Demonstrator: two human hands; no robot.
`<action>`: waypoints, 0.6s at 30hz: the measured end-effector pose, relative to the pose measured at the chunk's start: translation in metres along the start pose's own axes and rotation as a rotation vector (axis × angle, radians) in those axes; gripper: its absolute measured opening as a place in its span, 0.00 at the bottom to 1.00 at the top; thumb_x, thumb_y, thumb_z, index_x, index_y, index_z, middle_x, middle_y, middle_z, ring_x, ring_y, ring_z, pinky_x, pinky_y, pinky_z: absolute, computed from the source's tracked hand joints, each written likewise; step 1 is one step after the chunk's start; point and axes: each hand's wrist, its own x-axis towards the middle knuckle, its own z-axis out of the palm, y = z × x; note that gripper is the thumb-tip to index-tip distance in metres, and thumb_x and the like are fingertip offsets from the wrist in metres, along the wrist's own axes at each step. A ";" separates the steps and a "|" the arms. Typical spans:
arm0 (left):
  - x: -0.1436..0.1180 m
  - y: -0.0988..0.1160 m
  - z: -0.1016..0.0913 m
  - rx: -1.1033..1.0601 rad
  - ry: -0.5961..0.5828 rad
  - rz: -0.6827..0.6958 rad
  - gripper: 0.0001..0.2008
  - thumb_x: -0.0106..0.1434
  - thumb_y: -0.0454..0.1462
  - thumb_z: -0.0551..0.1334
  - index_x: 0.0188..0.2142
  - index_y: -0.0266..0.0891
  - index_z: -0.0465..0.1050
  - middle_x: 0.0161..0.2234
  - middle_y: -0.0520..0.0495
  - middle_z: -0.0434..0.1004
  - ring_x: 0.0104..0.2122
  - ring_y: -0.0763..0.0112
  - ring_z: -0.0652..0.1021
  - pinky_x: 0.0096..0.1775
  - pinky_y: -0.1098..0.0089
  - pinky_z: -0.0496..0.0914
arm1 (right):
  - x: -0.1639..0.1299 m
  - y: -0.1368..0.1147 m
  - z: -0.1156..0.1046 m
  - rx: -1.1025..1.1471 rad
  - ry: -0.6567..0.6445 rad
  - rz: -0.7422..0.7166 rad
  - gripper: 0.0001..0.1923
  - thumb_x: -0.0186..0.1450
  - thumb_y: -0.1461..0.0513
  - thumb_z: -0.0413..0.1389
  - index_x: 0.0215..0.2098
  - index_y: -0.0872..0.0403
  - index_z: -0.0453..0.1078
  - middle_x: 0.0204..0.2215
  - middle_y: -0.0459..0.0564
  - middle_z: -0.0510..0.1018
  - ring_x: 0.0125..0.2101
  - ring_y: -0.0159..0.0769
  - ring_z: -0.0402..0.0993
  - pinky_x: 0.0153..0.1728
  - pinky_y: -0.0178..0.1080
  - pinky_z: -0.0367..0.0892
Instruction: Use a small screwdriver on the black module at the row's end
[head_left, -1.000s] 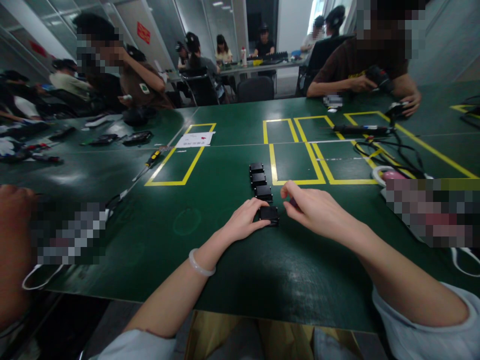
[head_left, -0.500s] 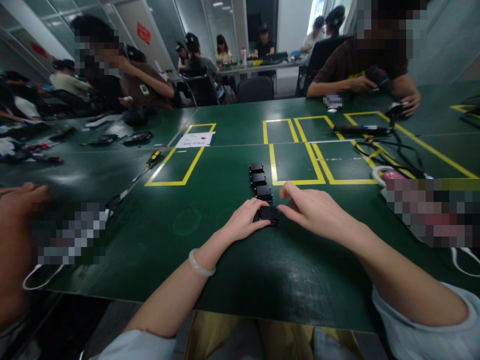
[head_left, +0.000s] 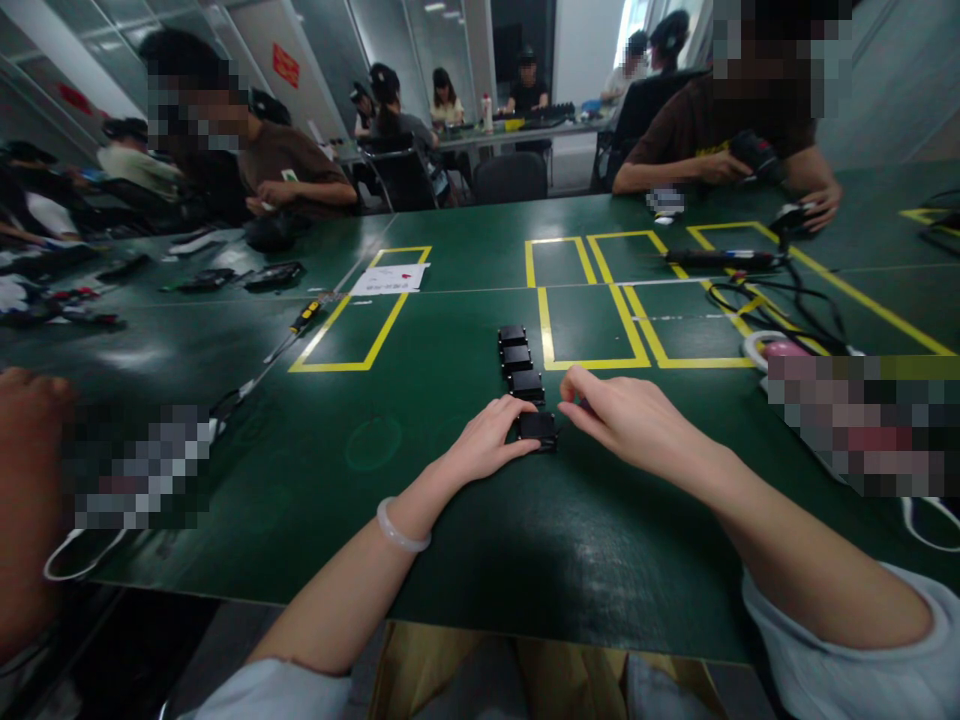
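At the far left edge, another person's hand [head_left: 26, 480] rests on the green desk [head_left: 465, 530], near a white cord loop [head_left: 71, 555]. Farther off, a yellow-handled screwdriver [head_left: 298, 325] lies beside a yellow taped rectangle [head_left: 367, 305], with a white paper slip [head_left: 391, 279] at its far end.

Near the middle, the left hand [head_left: 484, 445], a pale bangle [head_left: 400, 530] on its wrist, lies on the desk with its fingertips [head_left: 525, 447] touching the left side of the nearest black block [head_left: 538, 428]; its grip is loose around that edge, not lifting it. This block is the near end of a row of four small black blocks [head_left: 517, 358] that runs away toward the far side, just left of more yellow taped boxes [head_left: 585, 300].

The right hand [head_left: 637, 420] hovers just right of the nearest block, thumb and forefinger pinched together close above its right corner; whether they hold anything small cannot be told.

Farther right lie black cables [head_left: 780, 300] and a pink-and-white object [head_left: 772, 348]. Across the desk a seated person's hands hold a dark tool [head_left: 757, 155].
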 end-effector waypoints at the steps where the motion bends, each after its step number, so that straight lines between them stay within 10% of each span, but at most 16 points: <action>1: 0.000 0.000 0.000 0.001 -0.005 -0.002 0.19 0.64 0.46 0.62 0.51 0.42 0.65 0.48 0.44 0.70 0.49 0.58 0.72 0.50 0.60 0.67 | 0.000 0.000 0.000 -0.003 -0.004 -0.001 0.07 0.70 0.58 0.44 0.42 0.52 0.60 0.25 0.45 0.72 0.24 0.35 0.67 0.25 0.35 0.50; 18: 0.000 0.001 -0.001 -0.003 -0.004 -0.008 0.18 0.65 0.46 0.61 0.51 0.43 0.65 0.49 0.44 0.70 0.50 0.57 0.71 0.50 0.59 0.67 | -0.001 0.002 0.001 0.055 0.044 -0.025 0.08 0.67 0.60 0.48 0.45 0.52 0.58 0.29 0.46 0.74 0.26 0.35 0.68 0.26 0.35 0.52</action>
